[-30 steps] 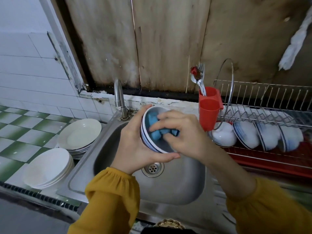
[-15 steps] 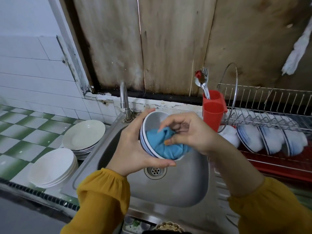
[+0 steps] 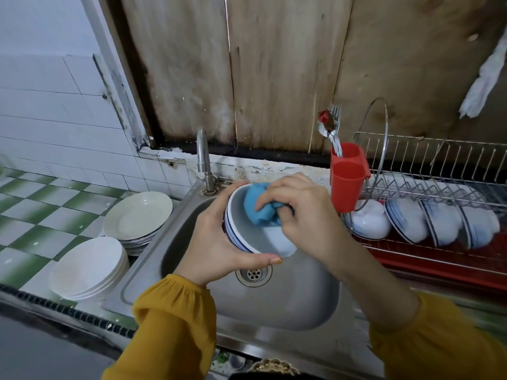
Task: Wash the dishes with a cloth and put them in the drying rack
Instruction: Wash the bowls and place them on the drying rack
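Bowl (image 3: 247, 231), white w/ blue rim lines, is tilted on its side over the sink (image 3: 288, 300), just above the drain (image 3: 253, 274). Its right side is hidden behind the right grip (image 3: 304, 215), which is curled round a blue cloth (image 3: 259, 208) pressed inside the bowl. The left grip (image 3: 216, 242) cups the bowl's outside, thumb under the rim, fingers hidden. The drying rack (image 3: 439, 185), right of the sink, is cut off at the frame edge; racked bowls (image 3: 411, 223) are blurred.

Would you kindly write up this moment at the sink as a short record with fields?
Left hand: holds the bowl tilted above the sink
Right hand: grips the blue cloth inside the bowl
Drying rack: several bowls standing on edge
Left of sink: two plate stacks
Tap: no water visible
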Tool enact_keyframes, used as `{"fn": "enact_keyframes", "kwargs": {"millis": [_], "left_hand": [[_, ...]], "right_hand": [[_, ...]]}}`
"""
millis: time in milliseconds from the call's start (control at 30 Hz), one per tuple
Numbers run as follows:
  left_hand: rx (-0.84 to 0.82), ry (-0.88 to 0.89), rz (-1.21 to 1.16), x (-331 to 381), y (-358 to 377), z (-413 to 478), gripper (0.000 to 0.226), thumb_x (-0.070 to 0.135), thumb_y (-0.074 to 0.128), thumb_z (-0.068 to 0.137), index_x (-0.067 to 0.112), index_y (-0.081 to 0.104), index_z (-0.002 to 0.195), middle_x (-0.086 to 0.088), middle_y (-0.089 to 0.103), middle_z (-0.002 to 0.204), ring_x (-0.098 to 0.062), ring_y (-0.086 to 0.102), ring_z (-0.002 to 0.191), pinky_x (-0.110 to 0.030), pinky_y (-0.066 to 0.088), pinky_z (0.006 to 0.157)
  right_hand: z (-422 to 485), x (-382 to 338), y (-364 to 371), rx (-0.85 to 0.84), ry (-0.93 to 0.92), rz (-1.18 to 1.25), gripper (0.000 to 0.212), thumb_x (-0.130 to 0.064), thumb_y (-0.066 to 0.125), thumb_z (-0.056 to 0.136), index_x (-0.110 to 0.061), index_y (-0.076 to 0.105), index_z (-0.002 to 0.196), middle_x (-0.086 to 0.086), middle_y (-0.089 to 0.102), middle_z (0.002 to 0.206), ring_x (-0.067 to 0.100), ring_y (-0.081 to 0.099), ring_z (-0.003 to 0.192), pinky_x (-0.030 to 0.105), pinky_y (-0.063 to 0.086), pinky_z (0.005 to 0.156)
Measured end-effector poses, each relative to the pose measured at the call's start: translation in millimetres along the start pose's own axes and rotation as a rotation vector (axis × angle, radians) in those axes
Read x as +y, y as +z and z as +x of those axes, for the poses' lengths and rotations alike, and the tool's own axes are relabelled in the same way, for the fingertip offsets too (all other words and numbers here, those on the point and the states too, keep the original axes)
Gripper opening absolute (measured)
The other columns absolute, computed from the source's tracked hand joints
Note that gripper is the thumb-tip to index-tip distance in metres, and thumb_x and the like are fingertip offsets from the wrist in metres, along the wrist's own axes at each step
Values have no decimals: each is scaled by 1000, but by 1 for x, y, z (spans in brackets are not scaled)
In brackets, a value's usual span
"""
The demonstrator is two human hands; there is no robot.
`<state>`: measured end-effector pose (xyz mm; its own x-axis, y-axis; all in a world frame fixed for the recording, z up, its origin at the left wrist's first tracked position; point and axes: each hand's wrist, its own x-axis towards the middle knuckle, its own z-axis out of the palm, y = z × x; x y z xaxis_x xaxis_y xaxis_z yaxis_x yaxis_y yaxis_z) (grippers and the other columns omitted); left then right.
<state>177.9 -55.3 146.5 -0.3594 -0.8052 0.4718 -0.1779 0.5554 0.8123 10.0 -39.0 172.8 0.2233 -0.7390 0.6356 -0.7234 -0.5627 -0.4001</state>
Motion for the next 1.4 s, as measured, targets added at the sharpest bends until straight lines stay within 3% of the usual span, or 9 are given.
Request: {"fn": "enact_keyframes", "kwargs": {"millis": [167, 300, 500, 667, 833, 1000, 1100, 1233, 1400], "left_hand": [[-31, -7, -62, -1, -4, 1, 111, 40, 94, 43, 7, 46, 138, 3, 63, 125, -19, 59, 120, -31, 48, 100], [-21, -24, -63, -1, 5, 0, 104, 31, 93, 44, 9, 48, 135, 3, 63, 125, -12, 60, 118, -22, 47, 98], [-27, -4, 42, -8, -3, -3, 108, 43, 93, 42, 12, 50, 136, 8, 60, 127, -8, 56, 120, -14, 43, 97], [-29, -17, -3, -4, 8, -5, 109, 40, 93, 43, 10, 47, 137, 2, 60, 129, -15, 58, 121, -28, 47, 101], [9, 6, 16, -11, 9, -5, 111, 42, 93, 43, 10, 47, 138, -2, 61, 128, -20, 58, 120, -41, 49, 102], [-2, 12, -25, -4, 28, -2, 104, 42, 92, 45, 21, 46, 136, 5, 60, 128, -13, 58, 120, -27, 48, 101], [-12, 41, 14, -8, 24, 4, 110, 44, 94, 44, 15, 45, 138, -1, 61, 126, -20, 59, 119, -41, 51, 99], [-64, 71, 96, -4, 26, 10, 112, 53, 91, 43, 18, 45, 139, 2, 59, 129, -16, 58, 120, -43, 50, 99], [-74, 54, 87, 0, 28, 15, 111, 51, 90, 44, 14, 46, 139, 7, 58, 130, -8, 56, 121, -32, 48, 102]], "right_hand": [[-3, -5, -7, -215, 311, 834, 46, 24, 62, 74, -22, 69, 80, -13, 71, 83, 5, 68, 90, 20, 54, 77], [-1, 0, -3, 27, 317, 577, 55, 22, 59, 74, -32, 66, 80, -13, 70, 86, 5, 68, 91, 20, 52, 79], [10, -6, -38, -637, 145, 167, 54, 15, 46, 69, -35, 66, 76, -3, 71, 87, 14, 63, 86, 29, 49, 79], [4, -9, -24, -216, 249, 80, 45, 11, 52, 77, -26, 70, 94, -3, 69, 92, 11, 61, 85, 22, 47, 75], [-4, -14, -26, -474, 333, 488, 43, 18, 55, 82, -24, 62, 86, -1, 66, 89, 4, 63, 86, 18, 52, 81], [-2, 0, -27, -158, 504, 715, 36, 14, 56, 89, -22, 60, 94, -1, 70, 91, 1, 67, 83, 18, 54, 72], [-16, 1, -20, -416, 376, 751, 41, 13, 56, 89, -21, 54, 112, 2, 62, 108, 11, 63, 105, 30, 54, 90], [-9, 25, -45, -636, 145, 376, 45, 16, 59, 76, -15, 64, 107, 1, 63, 104, 18, 60, 104, 32, 50, 92], [-14, 37, -28, -252, -214, -230, 40, -3, 45, 77, -14, 71, 106, 12, 61, 108, 31, 58, 100, 47, 54, 78]]}}
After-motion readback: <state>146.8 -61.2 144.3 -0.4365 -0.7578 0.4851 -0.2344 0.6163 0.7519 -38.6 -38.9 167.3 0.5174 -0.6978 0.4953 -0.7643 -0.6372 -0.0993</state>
